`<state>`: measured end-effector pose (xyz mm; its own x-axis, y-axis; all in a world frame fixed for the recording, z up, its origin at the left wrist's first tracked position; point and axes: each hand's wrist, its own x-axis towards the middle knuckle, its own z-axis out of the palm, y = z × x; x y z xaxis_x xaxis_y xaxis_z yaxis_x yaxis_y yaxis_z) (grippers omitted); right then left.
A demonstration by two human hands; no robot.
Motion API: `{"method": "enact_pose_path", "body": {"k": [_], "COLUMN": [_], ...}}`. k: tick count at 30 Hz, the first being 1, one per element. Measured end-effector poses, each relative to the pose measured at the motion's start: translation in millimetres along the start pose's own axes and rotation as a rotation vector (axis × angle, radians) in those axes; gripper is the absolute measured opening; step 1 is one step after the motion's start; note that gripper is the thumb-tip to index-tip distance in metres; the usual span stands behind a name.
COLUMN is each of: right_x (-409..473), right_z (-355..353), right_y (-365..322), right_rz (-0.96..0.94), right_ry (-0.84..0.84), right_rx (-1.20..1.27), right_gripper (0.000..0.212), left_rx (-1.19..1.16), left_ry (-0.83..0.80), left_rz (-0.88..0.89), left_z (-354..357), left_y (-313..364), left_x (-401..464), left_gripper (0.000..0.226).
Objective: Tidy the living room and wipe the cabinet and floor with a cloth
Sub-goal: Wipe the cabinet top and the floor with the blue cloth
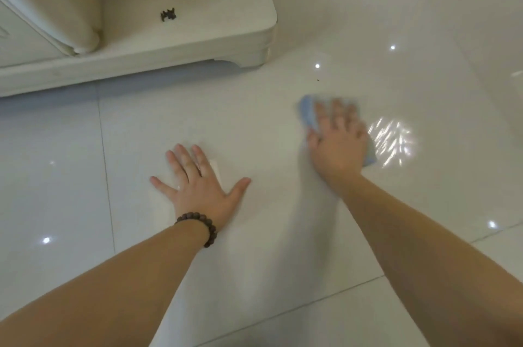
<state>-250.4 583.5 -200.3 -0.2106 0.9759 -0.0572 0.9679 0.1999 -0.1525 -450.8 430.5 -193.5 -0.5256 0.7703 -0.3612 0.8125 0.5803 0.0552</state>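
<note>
I see left hand flat, fingers spread, on floor | right hand pressing blue cloth to floor, fingers straight | cabinet beyond left hand, hands apart

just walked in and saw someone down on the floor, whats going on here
A person is wiping the glossy white tile floor by hand. The right hand presses flat on a blue cloth and looks blurred, as if mid-wipe. The left hand, with a bead bracelet on its wrist, lies spread flat on the tile for support. The pale cabinet stands just beyond, with a small dark object on its base ledge.
</note>
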Motion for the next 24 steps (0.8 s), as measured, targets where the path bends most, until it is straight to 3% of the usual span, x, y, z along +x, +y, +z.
{"method": "enact_pose_path", "body": {"k": [2, 3, 4, 7, 9, 10, 13, 14, 15, 16, 19, 20, 22, 24], "right_x": [-1.2, 12.1, 30.8, 86.5, 93.4, 84.4, 31.8, 27.8, 41.5, 61.9, 107.1, 101.5, 61.4, 10.2], "right_z": [-2.0, -8.8, -13.2, -24.8, -19.5, -11.8, 4.7, 2.4, -5.5, -11.3, -28.2, -23.7, -2.5, 15.8], "right_y": [12.1, 29.0, 47.5, 64.0, 25.1, -0.1, -40.1, -30.6, -13.4, 5.4, 23.1, -2.7, -80.3, -142.7], "right_rz": [-0.452, -0.515, -0.432, 0.221, 0.274, 0.144, -0.487, -0.623, -0.643, -0.511, 0.217, 0.282, 0.045, -0.435], "right_ry": [-0.068, -0.093, -0.103, -0.084, -0.062, -0.058, -0.147, -0.156, -0.153, -0.143, -0.126, -0.116, -0.084, -0.166], "right_rx": [-0.06, -0.105, -0.121, 0.016, 0.021, -0.012, -0.055, -0.078, -0.086, -0.103, 0.012, 0.019, 0.02, 0.041], "right_gripper": [0.056, 0.056, 0.058, 0.059, 0.058, 0.057, 0.056, 0.055, 0.056, 0.058, 0.058, 0.059, 0.059, 0.056], "left_rx": [-0.013, -0.017, -0.017, -0.007, -0.005, -0.005, -0.02, -0.026, -0.029, -0.033, -0.041, -0.051, -0.06, -0.063], "left_ry": [-0.002, 0.0, -0.001, 0.002, 0.0, 0.0, 0.011, 0.017, 0.024, 0.023, 0.014, 0.015, 0.009, 0.006], "left_rz": [-0.005, -0.007, -0.008, -0.01, -0.008, -0.005, -0.001, -0.002, -0.004, -0.004, 0.003, 0.004, 0.002, -0.003], "left_z": [-1.0, -1.2, -1.3, 2.1, 3.2, 3.2, 2.2, 3.2, 3.0, 3.1, 4.8, 3.7, 1.1, -1.1], "left_y": [-0.8, -1.0, -1.1, -2.3, -2.7, -3.0, -2.7, -3.3, -3.8, -4.2, -4.1, -4.2, -3.6, -3.4], "left_x": [-0.3, 0.8, 1.5, 1.4, 1.5, 1.7, 0.9, 1.1, 1.7, 2.1, 2.7, 2.5, 1.2, -0.4], "left_gripper": [0.117, 0.117, 0.117, 0.118, 0.118, 0.118, 0.117, 0.117, 0.117, 0.117, 0.115, 0.114, 0.115, 0.116]}}
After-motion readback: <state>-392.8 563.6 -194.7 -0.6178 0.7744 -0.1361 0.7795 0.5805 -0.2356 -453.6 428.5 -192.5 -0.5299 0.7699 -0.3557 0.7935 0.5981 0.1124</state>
